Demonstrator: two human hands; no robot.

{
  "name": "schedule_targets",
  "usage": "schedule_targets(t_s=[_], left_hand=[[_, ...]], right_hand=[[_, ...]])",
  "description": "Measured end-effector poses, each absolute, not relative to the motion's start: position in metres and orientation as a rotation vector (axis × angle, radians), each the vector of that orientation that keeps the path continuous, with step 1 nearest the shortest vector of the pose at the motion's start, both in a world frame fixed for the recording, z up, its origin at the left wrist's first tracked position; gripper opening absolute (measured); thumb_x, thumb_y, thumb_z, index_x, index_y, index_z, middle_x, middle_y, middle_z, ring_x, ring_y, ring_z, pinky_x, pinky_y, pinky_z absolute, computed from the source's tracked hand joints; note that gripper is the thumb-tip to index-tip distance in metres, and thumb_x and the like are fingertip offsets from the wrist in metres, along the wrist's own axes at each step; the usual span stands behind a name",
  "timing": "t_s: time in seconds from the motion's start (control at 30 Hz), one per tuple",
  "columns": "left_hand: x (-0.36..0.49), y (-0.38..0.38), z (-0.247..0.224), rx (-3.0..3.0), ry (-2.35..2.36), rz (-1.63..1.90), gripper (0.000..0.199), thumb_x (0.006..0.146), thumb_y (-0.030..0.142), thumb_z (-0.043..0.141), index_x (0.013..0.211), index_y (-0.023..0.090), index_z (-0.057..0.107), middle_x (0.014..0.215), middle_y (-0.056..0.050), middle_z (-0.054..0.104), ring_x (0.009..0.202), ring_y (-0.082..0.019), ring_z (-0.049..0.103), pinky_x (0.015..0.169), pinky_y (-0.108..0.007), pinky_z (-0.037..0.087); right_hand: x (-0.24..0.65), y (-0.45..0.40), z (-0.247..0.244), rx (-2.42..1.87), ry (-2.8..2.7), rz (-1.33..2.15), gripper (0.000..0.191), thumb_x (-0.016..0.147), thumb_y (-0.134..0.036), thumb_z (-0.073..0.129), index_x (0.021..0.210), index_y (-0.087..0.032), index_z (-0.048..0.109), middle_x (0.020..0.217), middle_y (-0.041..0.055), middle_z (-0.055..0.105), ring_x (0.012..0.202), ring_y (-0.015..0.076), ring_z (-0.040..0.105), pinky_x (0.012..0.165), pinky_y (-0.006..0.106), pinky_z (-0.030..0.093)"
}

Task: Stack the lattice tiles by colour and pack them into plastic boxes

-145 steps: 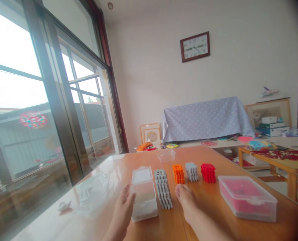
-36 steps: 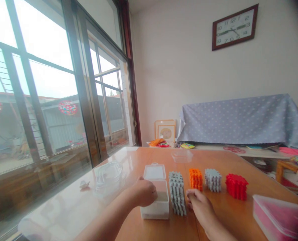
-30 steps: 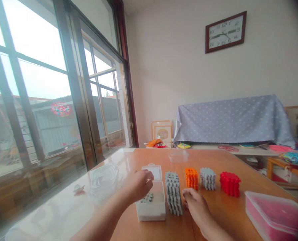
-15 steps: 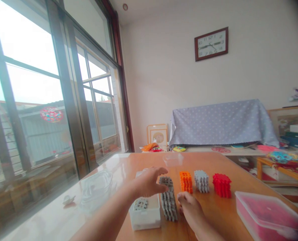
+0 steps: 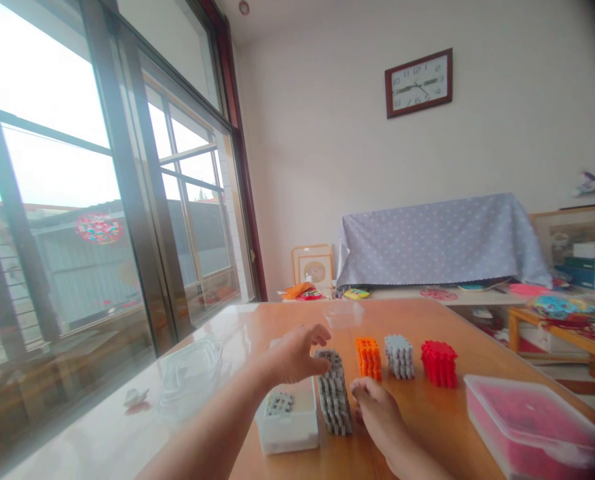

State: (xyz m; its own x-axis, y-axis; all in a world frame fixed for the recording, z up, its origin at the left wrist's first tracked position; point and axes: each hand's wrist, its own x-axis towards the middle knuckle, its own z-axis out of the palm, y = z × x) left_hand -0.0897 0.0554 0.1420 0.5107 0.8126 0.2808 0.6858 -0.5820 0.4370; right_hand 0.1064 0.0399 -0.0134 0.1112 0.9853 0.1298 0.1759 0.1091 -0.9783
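Note:
A tall stack of dark grey notched pieces (image 5: 334,397) stands on the wooden table. My left hand (image 5: 305,353) is at the top left of this stack, fingers curved and apart, the thumb by its upper edge. Just right of the stack is my right hand (image 5: 375,407), its fingers curled together; whether anything is inside them is hidden. Below my left forearm and hand, a translucent white box (image 5: 290,432) has a loose grey piece (image 5: 279,403) at its top. Farther right stand an orange stack (image 5: 368,359), a light grey stack (image 5: 399,357) and a red stack (image 5: 439,364).
A lidded clear box with pink contents (image 5: 532,420) sits at the right table edge. Clear plastic packaging (image 5: 190,373) and a small grey object (image 5: 135,398) lie at left. A clear tray (image 5: 344,315) is at the far side.
The view has shifted slightly. Both hands stay beside the dark grey stack, with only a small change in the left fingers. The stacks stand as before.

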Motion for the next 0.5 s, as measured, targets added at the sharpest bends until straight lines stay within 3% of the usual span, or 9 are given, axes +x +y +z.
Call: schedule_targets(t_s=[0.2, 0.5], left_hand=[[-0.0943, 0.0590, 0.1420, 2.519, 1.276, 0.582, 0.062, 0.070, 0.036, 0.083, 0.127, 0.024, 0.062, 0.125, -0.010, 0.069, 0.112, -0.029, 0.066, 0.095, -0.041, 0.054], [-0.0920, 0.0640, 0.1378, 2.478, 1.236, 0.644, 0.051, 0.071, 0.031, 0.082, 0.118, 0.022, 0.065, 0.115, -0.007, 0.071, 0.104, -0.024, 0.066, 0.093, -0.036, 0.054]], right_hand=[[0.1068, 0.0365, -0.0079, -1.303, -1.301, 0.941, 0.034, 0.082, -0.053, 0.051, 0.075, -0.023, 0.065, 0.071, 0.0017, 0.065, 0.071, 0.0217, 0.062, 0.065, 0.030, 0.046], [0.1068, 0.0355, -0.0066, -1.294, -1.272, 0.969, 0.034, 0.080, -0.054, 0.055, 0.077, -0.023, 0.068, 0.069, 0.0014, 0.065, 0.069, 0.0221, 0.061, 0.064, 0.030, 0.045]])
